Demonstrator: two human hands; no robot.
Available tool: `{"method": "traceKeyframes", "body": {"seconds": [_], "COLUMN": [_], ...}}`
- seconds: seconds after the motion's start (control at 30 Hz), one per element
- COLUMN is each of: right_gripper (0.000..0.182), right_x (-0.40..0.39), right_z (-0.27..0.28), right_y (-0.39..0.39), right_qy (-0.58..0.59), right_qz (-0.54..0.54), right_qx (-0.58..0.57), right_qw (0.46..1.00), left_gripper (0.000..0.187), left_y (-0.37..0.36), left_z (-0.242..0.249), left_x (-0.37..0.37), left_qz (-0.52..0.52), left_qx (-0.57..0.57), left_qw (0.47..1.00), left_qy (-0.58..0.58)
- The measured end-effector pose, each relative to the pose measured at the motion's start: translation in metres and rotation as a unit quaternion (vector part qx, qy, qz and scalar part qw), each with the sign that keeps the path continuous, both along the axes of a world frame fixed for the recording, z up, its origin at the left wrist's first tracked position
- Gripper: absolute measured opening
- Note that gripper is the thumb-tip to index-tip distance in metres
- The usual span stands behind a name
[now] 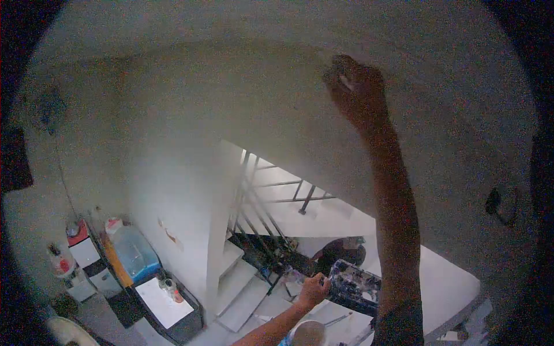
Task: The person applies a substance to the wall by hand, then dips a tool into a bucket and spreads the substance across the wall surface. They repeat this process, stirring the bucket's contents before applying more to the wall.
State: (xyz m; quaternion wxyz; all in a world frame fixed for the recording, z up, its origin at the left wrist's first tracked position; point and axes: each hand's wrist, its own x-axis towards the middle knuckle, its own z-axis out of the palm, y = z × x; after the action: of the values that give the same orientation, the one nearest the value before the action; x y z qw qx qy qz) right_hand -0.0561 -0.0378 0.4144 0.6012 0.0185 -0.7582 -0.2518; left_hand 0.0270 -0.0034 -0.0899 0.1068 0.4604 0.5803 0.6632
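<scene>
My right hand (356,89) is raised high against the pale wall (259,98), close to where it meets the ceiling. Its fingers are curled, and whatever they hold is too dark and grainy to make out. Lower down, my left hand (314,289) is closed at the left end of a dark paint tray (353,282) spattered with white and seems to grip its edge. Below that hand stands a round tub (309,333), partly cut off by the frame. A thin stick-like tool (337,319) lies beside the tub on a white surface.
Behind the triangular wall opening are metal railings (259,213) and white stairs (236,288). At lower left stand a large clear water bottle (131,254), a white sheet (164,303) with small jars on it, and boxes. A dark fixture (501,205) is on the right wall.
</scene>
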Motion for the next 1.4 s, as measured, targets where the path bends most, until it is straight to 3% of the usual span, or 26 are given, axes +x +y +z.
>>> {"method": "traceKeyframes", "body": {"seconds": [0.07,0.17,0.3,0.37,0.47,0.6,0.67,0.8,0.87,0.9,0.97,1.03,1.07,1.13,1.17,1.23,1.27,1.33,1.37,1.4], "right_gripper": [0.024,0.023,0.021,0.021,0.024,0.031,0.036,0.038,0.037,0.037,0.036,0.036,0.036,0.035,0.035,0.035,0.035,0.048,0.048,0.043], "right_x": [-0.011,-0.013,-0.012,-0.014,-0.033,-0.085,-0.102,-0.162,-0.159,-0.148,-0.112,-0.094,-0.084,-0.045,-0.033,-0.018,-0.022,-0.041,-0.050,-0.059], "right_z": [0.003,-0.003,-0.016,-0.018,-0.008,0.008,0.015,0.032,0.047,0.049,0.053,0.060,0.066,0.071,0.064,0.050,0.056,0.080,0.086,0.090], "right_y": [0.001,0.008,0.012,0.009,0.020,0.031,0.024,0.063,0.082,0.077,0.049,0.036,0.024,-0.026,-0.038,-0.054,-0.058,-0.059,-0.051,-0.041], "right_qy": [-0.005,0.015,0.018,0.061,0.060,0.024,-0.095,-0.050,-0.124,-0.124,-0.147,-0.045,-0.049,-0.157,-0.160,-0.143,-0.147,-0.219,-0.221,-0.263], "right_qz": [-0.069,-0.104,-0.110,-0.044,0.034,0.143,0.035,0.031,-0.107,-0.104,-0.003,-0.127,-0.127,-0.263,-0.264,0.035,0.033,-0.059,-0.060,0.004], "right_qx": [0.090,0.023,0.073,0.070,0.159,0.175,0.079,0.041,0.276,0.277,0.102,0.108,0.111,0.052,0.051,0.154,0.150,-0.175,-0.177,-0.242], "right_qw": [0.994,0.994,0.991,0.995,0.985,0.974,0.992,0.997,0.947,0.947,0.984,0.985,0.985,0.951,0.950,0.977,0.977,0.958,0.957,0.934], "left_gripper": [0.025,0.024,0.024,0.024,0.025,0.026,0.026,0.027,0.029,0.030,0.032,0.034,0.034,0.034,0.034,0.033,0.033,0.030,0.030,0.027], "left_y": [0.000,0.002,0.014,0.013,0.011,0.006,-0.001,0.009,0.014,0.012,0.014,0.015,0.014,0.008,0.012,0.016,0.015,0.008,0.009,0.011], "left_z": [0.000,-0.002,-0.015,-0.018,-0.016,-0.010,-0.004,-0.014,-0.018,-0.016,-0.017,-0.018,-0.018,-0.014,-0.016,-0.022,-0.023,-0.020,-0.021,-0.023], "left_x": [-0.002,0.000,0.000,0.002,0.000,-0.008,-0.008,-0.009,-0.009,-0.008,-0.008,-0.008,-0.007,-0.007,-0.007,-0.003,-0.001,-0.003,-0.003,-0.002], "left_qz": [0.003,0.038,0.027,0.007,0.013,-0.001,-0.015,-0.011,-0.019,-0.005,0.011,-0.004,-0.005,0.013,0.012,0.026,0.023,-0.008,-0.009,-0.007], "left_qx": [0.002,-0.003,0.001,-0.006,0.011,0.001,-0.014,-0.009,0.009,-0.005,-0.014,-0.037,-0.035,-0.017,-0.018,0.014,0.011,0.022,0.021,0.012], "left_qw": [1.000,0.999,0.999,1.000,0.999,0.999,0.999,1.000,1.000,1.000,1.000,0.999,0.999,0.999,0.999,0.999,0.999,1.000,1.000,1.000], "left_qy": [0.006,0.036,0.040,0.025,0.029,0.040,0.027,0.024,0.008,0.012,0.014,0.014,0.009,0.032,0.029,0.023,0.020,-0.004,-0.006,0.003]}}
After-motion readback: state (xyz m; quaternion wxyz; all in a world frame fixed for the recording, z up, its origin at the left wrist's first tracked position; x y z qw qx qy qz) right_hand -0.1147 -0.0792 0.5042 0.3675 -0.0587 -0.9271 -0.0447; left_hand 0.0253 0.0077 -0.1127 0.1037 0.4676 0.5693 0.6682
